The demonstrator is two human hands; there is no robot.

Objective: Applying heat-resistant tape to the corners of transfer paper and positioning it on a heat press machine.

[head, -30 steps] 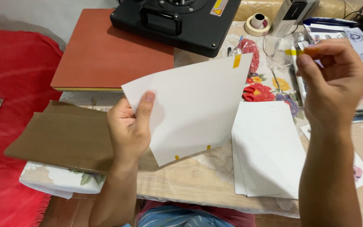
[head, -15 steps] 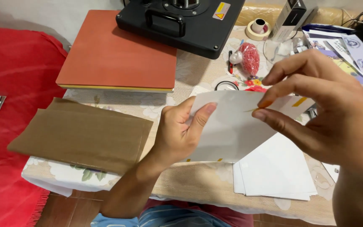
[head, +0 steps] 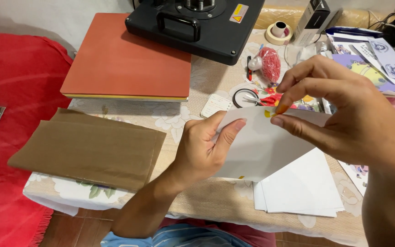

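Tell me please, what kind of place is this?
Probably a small home craft or printing corner. A black heat press with its red pad stands on a cloth-covered table, with a tape roll, scissors and white paper sheets.

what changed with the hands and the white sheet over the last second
The right hand came down from beside the sheet and now pinches the top edge of the white sheet at a small yellow tape piece. The left hand kept its grip. The brown sheet and paper stack stayed put.
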